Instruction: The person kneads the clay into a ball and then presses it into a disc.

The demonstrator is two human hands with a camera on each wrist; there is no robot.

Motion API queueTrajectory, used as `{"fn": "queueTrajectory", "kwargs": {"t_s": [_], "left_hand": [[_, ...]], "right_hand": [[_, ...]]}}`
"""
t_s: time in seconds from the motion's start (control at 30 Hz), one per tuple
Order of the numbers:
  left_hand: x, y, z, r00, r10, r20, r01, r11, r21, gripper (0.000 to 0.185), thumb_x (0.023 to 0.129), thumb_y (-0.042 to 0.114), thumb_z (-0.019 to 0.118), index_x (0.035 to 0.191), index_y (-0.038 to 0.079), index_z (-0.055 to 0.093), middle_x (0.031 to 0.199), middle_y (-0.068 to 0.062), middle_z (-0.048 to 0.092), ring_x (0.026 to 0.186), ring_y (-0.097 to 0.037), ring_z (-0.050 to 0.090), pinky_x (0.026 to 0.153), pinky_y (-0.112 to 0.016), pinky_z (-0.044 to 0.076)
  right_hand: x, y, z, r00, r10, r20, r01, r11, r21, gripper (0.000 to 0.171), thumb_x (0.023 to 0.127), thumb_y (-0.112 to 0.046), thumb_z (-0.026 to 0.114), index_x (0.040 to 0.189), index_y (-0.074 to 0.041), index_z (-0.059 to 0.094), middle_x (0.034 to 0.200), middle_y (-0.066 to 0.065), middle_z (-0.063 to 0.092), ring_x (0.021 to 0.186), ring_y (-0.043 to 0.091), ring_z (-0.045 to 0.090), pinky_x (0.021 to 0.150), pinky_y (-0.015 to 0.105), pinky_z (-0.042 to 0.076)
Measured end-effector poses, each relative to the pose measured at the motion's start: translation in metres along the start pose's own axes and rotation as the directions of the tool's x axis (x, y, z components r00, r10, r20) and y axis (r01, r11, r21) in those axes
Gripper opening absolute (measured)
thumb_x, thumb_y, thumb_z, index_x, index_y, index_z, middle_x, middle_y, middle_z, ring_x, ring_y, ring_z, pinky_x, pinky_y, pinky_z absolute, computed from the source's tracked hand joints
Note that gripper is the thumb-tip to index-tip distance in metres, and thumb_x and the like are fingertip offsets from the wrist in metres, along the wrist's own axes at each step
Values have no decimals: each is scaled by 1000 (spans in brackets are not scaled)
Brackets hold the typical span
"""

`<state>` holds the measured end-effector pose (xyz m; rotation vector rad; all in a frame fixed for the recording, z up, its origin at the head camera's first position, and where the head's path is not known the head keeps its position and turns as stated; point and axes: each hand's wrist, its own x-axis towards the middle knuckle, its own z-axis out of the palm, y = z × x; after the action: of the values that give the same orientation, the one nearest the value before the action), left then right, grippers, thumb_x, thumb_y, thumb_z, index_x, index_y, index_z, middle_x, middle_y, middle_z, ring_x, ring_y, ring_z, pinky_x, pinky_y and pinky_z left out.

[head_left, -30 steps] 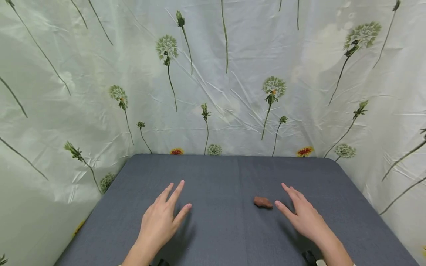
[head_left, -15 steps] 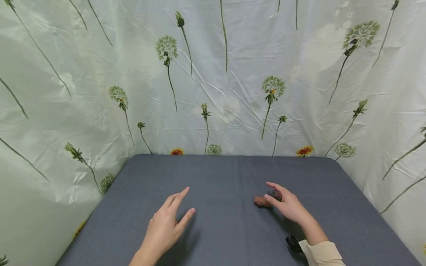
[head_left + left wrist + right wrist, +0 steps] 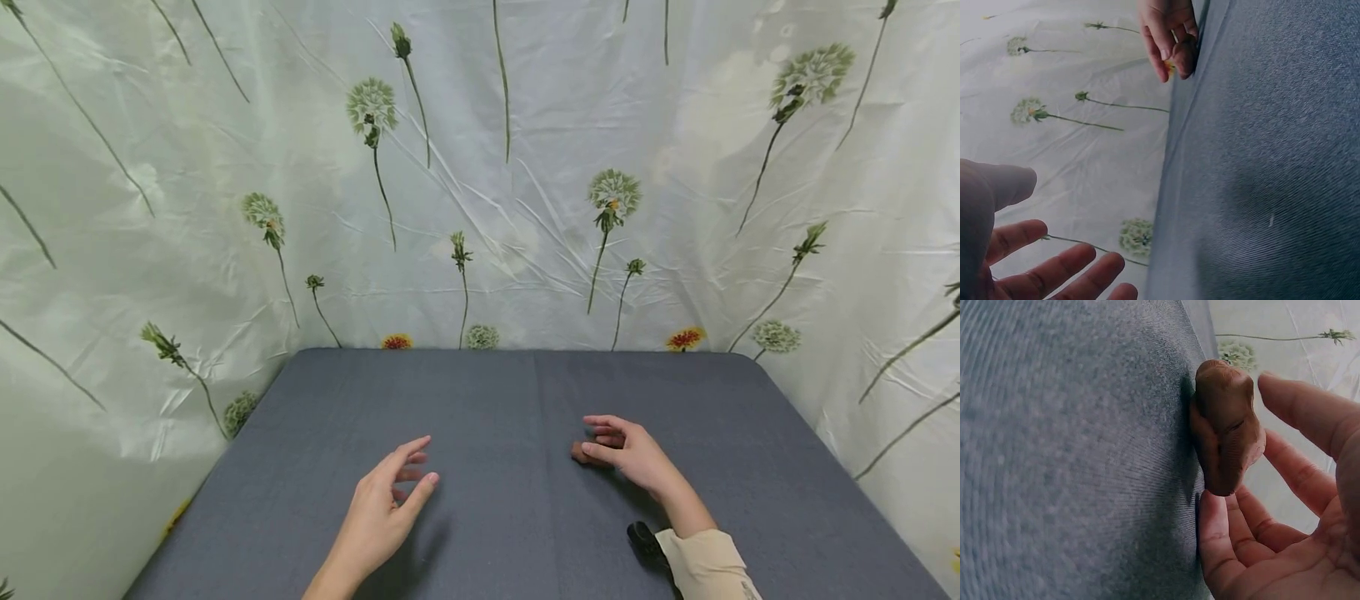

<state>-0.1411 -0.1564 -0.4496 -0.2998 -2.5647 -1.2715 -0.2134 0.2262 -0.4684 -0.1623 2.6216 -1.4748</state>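
A reddish-brown lump that looks like modelling clay lies on the grey tabletop, right of the middle. My right hand is around it from the right, partly hiding it in the head view. In the right wrist view, fingertips are right at the lower end of the clay lump, and the thumb stands a narrow gap from its upper side. My left hand hovers over the left part of the table with fingers loosely bent, holding nothing.
Behind the table hangs a pale curtain printed with dandelions, which also runs along both sides. A black wrist device and a beige sleeve are on the right arm. The table's far edge meets the curtain.
My right hand has moved left and over the clay lump, its fingers bending around it. My left hand has shifted slightly right, fingers bending a little more. The lump stays in place.
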Motion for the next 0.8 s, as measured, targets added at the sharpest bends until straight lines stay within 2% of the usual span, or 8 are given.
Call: {"fn": "queueTrajectory", "kwargs": {"t_s": [0.1, 0.2, 0.37, 0.63, 0.8], "left_hand": [[2, 0, 1, 999, -34, 27, 34, 999, -27, 44, 100, 26, 80, 142, 30, 66, 122, -4, 76, 102, -13, 78, 78, -27, 61], [3, 0, 2, 997, -60, 53, 63, 997, -46, 44, 101, 27, 79, 143, 30, 66, 123, -4, 76, 101, -13, 78, 77, -25, 60], [4, -1, 3, 994, -85, 74, 91, 993, -72, 43, 101, 25, 79, 142, 28, 66, 123, -7, 76, 99, -12, 77, 77, -23, 60], [9, -3, 6, 987, -109, 116, 124, 983, -134, 40, 102, 22, 77, 140, 26, 67, 123, -9, 76, 94, -4, 76, 77, -23, 59], [20, 4, 10, 987, -79, 141, 101, 983, -155, 37, 103, 28, 76, 139, 26, 67, 124, -9, 76, 94, -5, 76, 76, -23, 59]], "right_hand": [[2, 2, 0, 1000, 5, 5, -5, 1000, 12, 54, 102, -25, 77, 148, -2, 62, 146, 26, 62, 133, 41, 62, 105, 54, 55], [3, 4, 1, 1000, 9, 1, -9, 1000, 23, 51, 101, -23, 79, 144, -1, 65, 139, 24, 67, 125, 35, 67, 97, 43, 58], [4, 6, 4, 1000, 5, -6, -4, 998, 64, 47, 99, -18, 80, 139, 3, 67, 131, 23, 71, 114, 25, 71, 86, 27, 57], [2, 5, 11, 1000, -21, -13, 22, 994, 109, 45, 99, -18, 80, 136, 4, 68, 124, 19, 75, 105, 16, 72, 81, 24, 57], [3, -10, 12, 998, -63, -16, 65, 987, 149, 46, 99, -21, 81, 136, 2, 68, 124, 16, 76, 105, 15, 72, 84, 23, 58]]}}
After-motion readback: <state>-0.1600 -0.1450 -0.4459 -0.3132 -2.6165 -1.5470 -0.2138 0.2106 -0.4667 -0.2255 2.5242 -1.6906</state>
